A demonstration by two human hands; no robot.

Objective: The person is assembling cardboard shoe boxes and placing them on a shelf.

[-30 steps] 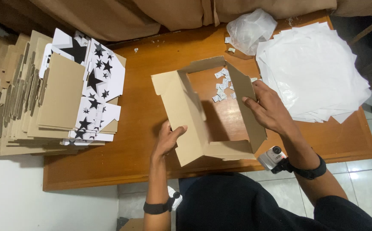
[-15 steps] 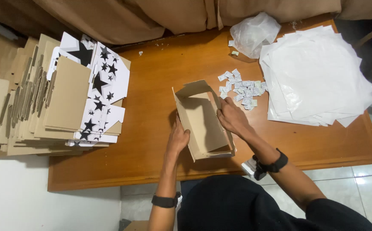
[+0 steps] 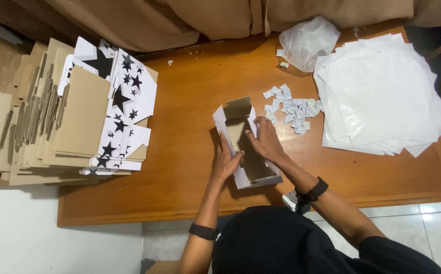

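A small cardboard box [image 3: 241, 116], white outside and brown inside, stands on the wooden table [image 3: 190, 106] in front of me, its far flap up. My left hand [image 3: 227, 161] presses against the box's left wall from outside. My right hand [image 3: 264, 140] rests on the right wall with fingers reaching into the box. Both hands hold the box's walls together.
A big pile of flat cardboard blanks with black stars [image 3: 73, 111] lies at the left. Several small white sachets [image 3: 291, 107] sit just right of the box. A crumpled plastic bag [image 3: 307, 41] and a stack of white sheets [image 3: 382, 91] fill the right side.
The box went from a wide, half-folded blank held up to a narrow closed-up box on the table. Both hands moved in against its walls.
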